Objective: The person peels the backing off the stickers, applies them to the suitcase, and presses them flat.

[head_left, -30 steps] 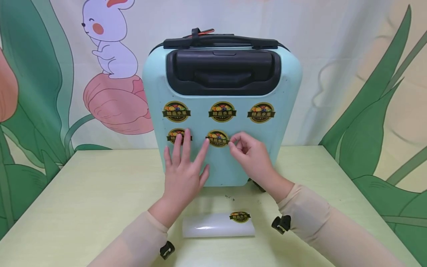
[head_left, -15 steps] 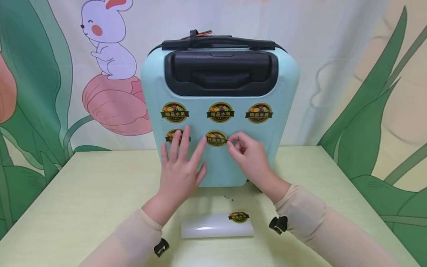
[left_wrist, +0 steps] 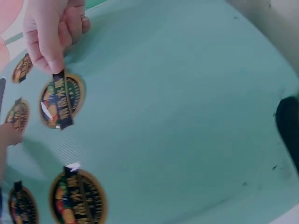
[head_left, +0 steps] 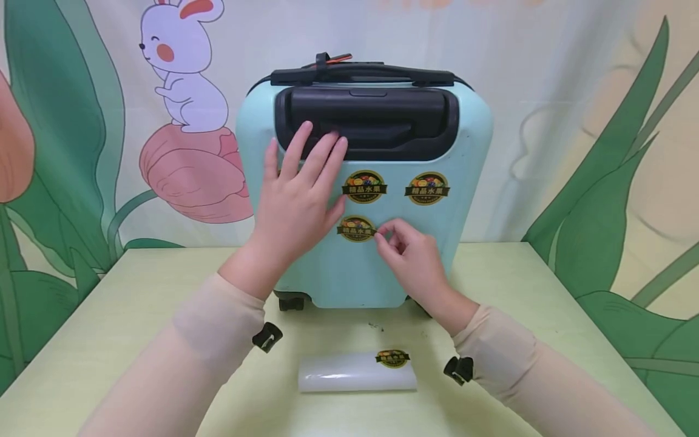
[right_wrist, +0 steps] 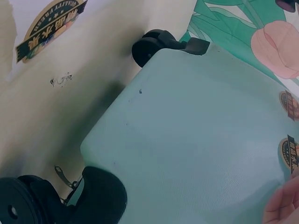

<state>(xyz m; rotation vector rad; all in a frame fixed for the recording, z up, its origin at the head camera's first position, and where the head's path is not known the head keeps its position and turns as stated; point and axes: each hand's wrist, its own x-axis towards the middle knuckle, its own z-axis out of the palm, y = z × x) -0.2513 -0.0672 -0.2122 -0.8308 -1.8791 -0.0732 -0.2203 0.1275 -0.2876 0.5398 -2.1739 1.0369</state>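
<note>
A pale turquoise suitcase [head_left: 360, 279] stands upright, with oval fruit stickers on its face. My right hand [head_left: 412, 255] pinches the right end of the lower middle sticker [head_left: 356, 229], which lies against the shell. The left wrist view also shows those right fingers [left_wrist: 52, 51] at the end of that sticker [left_wrist: 60, 100]. My left hand [head_left: 295, 203] is spread over the upper left of the suitcase, fingertips over the black handle recess [head_left: 377, 130]. It mostly hides the upper left sticker and covers the lower left one, whose print [left_wrist: 77, 198] shows in the left wrist view.
Two more stickers, one upper middle [head_left: 364, 187] and one upper right [head_left: 428, 188], are on the shell. A white backing sheet [head_left: 344, 375] bearing one sticker [head_left: 392, 358] lies on the table [head_left: 153, 315] in front. A printed curtain [head_left: 546, 60] hangs behind.
My left hand has moved up from the lower left sticker toward the handle recess, uncovering a wheel below. My right hand keeps its pinch on the lower middle sticker.
</note>
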